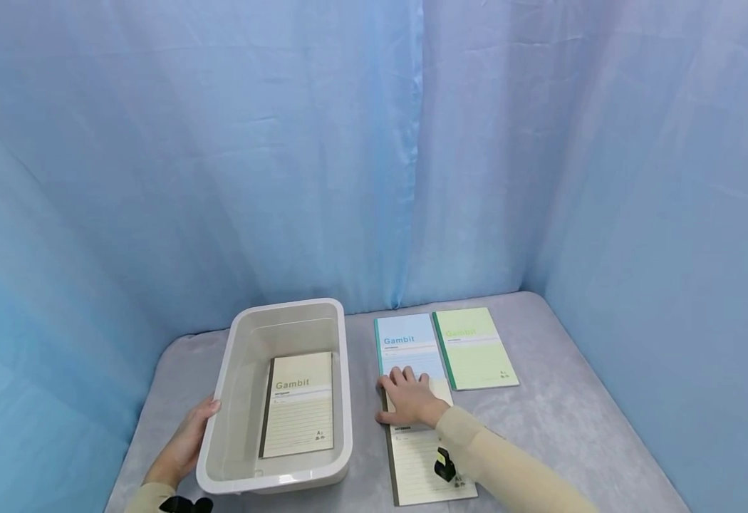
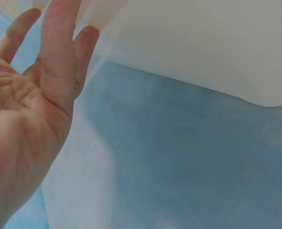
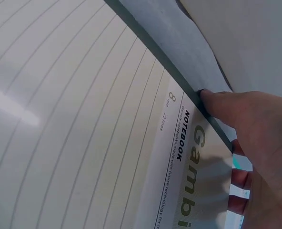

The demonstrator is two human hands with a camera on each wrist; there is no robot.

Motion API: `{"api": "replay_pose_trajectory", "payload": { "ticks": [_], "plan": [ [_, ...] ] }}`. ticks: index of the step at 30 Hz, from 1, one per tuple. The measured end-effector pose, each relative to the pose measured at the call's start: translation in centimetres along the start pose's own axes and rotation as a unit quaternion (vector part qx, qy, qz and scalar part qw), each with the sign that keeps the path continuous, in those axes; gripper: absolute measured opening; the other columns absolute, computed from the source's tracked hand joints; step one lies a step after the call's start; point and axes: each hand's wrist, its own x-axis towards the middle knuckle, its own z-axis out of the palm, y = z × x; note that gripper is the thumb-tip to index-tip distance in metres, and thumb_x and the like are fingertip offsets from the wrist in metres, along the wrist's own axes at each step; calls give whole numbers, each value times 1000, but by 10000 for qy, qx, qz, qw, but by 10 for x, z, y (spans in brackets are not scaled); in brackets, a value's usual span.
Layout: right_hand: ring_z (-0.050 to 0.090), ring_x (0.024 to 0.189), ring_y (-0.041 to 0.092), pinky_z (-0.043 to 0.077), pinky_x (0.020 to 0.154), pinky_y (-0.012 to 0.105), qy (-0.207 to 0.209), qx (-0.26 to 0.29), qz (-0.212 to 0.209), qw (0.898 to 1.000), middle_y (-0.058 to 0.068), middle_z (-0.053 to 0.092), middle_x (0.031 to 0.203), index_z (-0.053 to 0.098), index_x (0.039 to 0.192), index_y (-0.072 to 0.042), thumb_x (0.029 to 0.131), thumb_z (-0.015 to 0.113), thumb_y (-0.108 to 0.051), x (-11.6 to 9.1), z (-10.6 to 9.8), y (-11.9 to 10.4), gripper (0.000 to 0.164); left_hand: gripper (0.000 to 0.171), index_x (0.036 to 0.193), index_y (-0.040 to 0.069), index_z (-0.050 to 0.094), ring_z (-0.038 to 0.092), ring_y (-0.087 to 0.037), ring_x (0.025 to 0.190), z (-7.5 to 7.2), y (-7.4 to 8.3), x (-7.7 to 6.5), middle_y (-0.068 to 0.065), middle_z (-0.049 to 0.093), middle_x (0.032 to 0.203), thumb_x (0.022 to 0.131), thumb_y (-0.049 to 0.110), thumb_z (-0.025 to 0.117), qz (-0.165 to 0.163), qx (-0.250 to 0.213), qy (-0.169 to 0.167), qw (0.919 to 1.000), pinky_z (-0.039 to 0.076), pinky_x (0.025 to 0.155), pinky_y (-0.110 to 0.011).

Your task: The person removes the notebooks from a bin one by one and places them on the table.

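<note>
A light grey plastic bin stands on the left of the bed-like surface, with a cream notebook lying in it. My left hand holds the bin's left rim with the thumb on top; in the left wrist view its fingers touch the outer wall. A second cream notebook, dark along the spine, lies right of the bin. My right hand grips it near its top left corner. In the right wrist view the thumb presses the spine and the other fingers are partly hidden.
A blue notebook lies behind the gripped one, its lower end partly covered by hand and notebook. Beside it is a green notebook. Blue curtains hang around the grey cloth surface.
</note>
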Motion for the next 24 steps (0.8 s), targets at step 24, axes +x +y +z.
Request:
{"api": "replay_pose_trajectory", "payload": {
  "ticks": [24],
  "plan": [
    [60,112,17,49,93,38,-1812,1432,-733,9702,5,63,127,53,144,-17,104,55,-40,5,-130,-5,46,72,158,-5,9,65,-19,104,0,0,0,-6,64,116,106,40,32,-33,32,53,10000,55,87,-34]
  ]
}}
